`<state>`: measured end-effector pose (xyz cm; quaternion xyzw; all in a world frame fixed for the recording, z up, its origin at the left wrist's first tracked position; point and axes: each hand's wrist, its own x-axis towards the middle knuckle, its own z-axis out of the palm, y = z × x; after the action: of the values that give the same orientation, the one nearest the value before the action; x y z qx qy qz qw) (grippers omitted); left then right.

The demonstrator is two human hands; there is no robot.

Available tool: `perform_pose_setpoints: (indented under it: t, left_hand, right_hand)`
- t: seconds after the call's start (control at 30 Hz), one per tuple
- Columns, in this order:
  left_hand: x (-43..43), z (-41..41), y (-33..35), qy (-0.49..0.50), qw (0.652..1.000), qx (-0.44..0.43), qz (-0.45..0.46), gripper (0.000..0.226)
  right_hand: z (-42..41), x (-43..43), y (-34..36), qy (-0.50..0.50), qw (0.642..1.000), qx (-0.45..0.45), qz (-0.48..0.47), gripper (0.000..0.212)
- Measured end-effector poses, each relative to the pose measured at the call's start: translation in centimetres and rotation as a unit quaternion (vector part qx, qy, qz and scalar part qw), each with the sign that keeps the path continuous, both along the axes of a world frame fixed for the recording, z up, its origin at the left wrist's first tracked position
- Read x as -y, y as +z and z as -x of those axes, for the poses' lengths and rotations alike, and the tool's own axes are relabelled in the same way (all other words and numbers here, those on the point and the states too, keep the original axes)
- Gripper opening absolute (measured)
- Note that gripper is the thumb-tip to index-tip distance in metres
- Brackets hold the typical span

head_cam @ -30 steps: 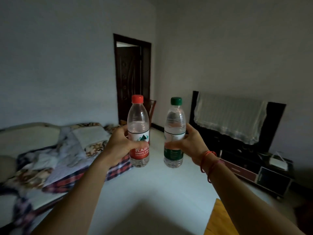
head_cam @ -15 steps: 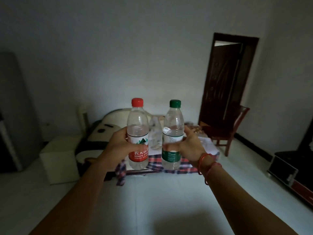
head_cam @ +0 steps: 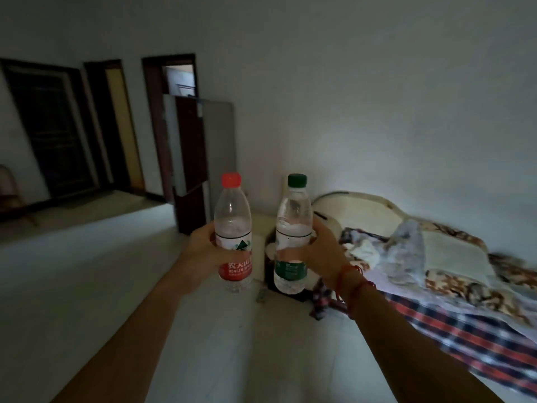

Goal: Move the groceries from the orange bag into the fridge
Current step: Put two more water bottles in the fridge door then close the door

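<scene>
The left hand (head_cam: 207,250) is closed around the middle of the red-capped bottle (head_cam: 232,209), and the right hand (head_cam: 321,251) is closed around the middle of the green-capped bottle (head_cam: 293,210). Both bottles are held upright, side by side and just apart, in front of the body. The orange bag is not in view. The fridge (head_cam: 190,146), judged to be the tall grey and dark red cabinet against the far wall, stands beyond and slightly left of the bottles, and its doors appear closed. The step in hand is judged to be carriage of the two bottles to the fridge. Hazard 1: neither hand is free to pull a door. Passing both bottles into one hand could let a smooth bottle slip and drop to the hard floor (head_cam: 203,330). Hazard 2: a small object (head_cam: 261,295) lies on the floor near the white box (head_cam: 258,228) that sits between the fridge and the bed (head_cam: 453,251); a foot could catch on it during the approach. Hazard 3: the plaid blanket (head_cam: 465,330) hangs over the near edge of the bed on the right and could snag a leg if the path runs close. Hazard 4: the room is dim, which makes floor obstacles hard to read.
</scene>
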<state>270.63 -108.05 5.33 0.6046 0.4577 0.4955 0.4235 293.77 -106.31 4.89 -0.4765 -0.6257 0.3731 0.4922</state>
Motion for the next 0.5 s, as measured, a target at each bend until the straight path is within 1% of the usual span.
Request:
perform_pose_setpoints:
  t: [0.07,0.13,0.23,0.37,0.5]
  left_hand:
    - [0.7,2.3,0.2,0.028,1.000,-0.003,-0.001,0.052]
    - [1.0,4.8,0.0,0.060,0.998,-0.006,0.002,0.056]
    - [1.2,8.5,-0.5,0.098,0.995,-0.007,0.009,0.057]
    - [0.9,12.2,-0.8,0.118,0.993,-0.003,0.009,0.054]
    - [-0.2,15.6,-0.9,0.124,0.992,0.002,0.006,0.053]
  right_hand:
    - [2.5,-1.0,-0.2,0.026,1.000,-0.005,-0.003,0.054]
    - [5.1,-2.0,-0.2,0.058,0.998,-0.015,0.007,0.053]
    - [8.9,-3.5,-0.6,0.093,0.995,-0.025,0.041,0.065]
    - [13.4,-5.4,-1.6,0.114,0.992,-0.007,0.049,0.081]
    - [17.0,-7.0,-1.6,0.116,0.992,-0.003,0.043,0.078]
